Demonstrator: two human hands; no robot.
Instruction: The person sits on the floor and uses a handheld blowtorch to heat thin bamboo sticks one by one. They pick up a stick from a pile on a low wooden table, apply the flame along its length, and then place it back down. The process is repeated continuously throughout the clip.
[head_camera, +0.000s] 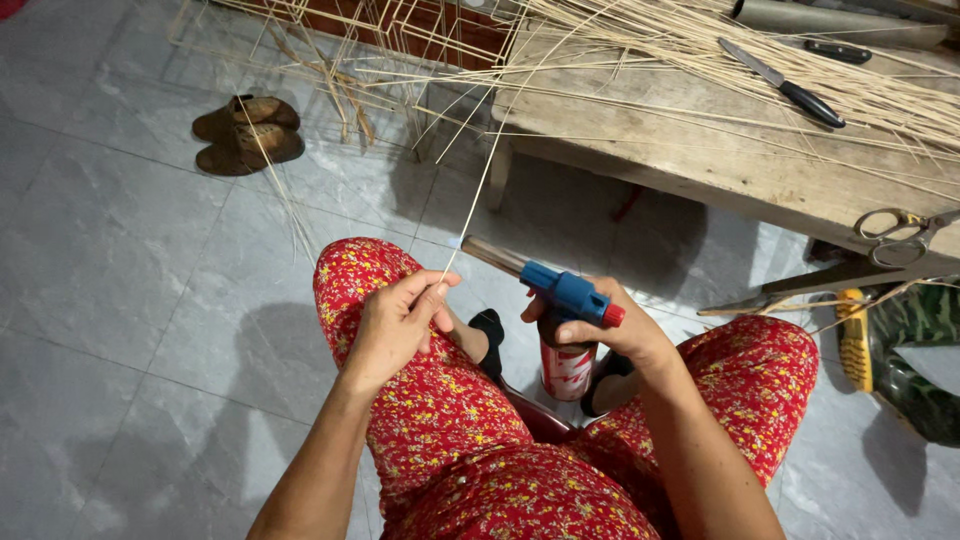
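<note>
Above the knees, right hand (610, 325) fingers grip a torch canister (566, 362); left hand (395, 320) fingers pinch a strip (478, 195).

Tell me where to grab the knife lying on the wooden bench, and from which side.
Take the knife by its black handle, the end nearer the scissors. It lies flat on the bench among thin straw strips, blade pointing up-left. Coming from the handle's right side probably keeps fingers off the blade.
</note>
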